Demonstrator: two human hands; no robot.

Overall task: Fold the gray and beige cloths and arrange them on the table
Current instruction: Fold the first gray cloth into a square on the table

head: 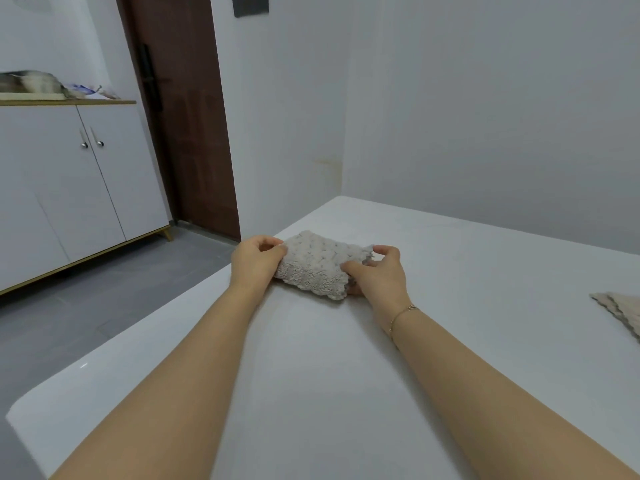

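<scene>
A small gray cloth [320, 266] with a bumpy texture lies folded into a compact rectangle on the white table [450, 271], near its far left edge. My left hand [254, 261] pinches the cloth's left end between thumb and fingers. My right hand [377, 271] grips the right end, thumb on top and fingers curled under the edge. A beige cloth [620, 311] lies flat at the table's right side, partly cut off by the frame edge.
The table's left edge drops to a gray tiled floor [104, 299]. A white cabinet [69, 188] with items on top stands at the left, a dark brown door [187, 116] beyond it. White walls border the table at the back and right.
</scene>
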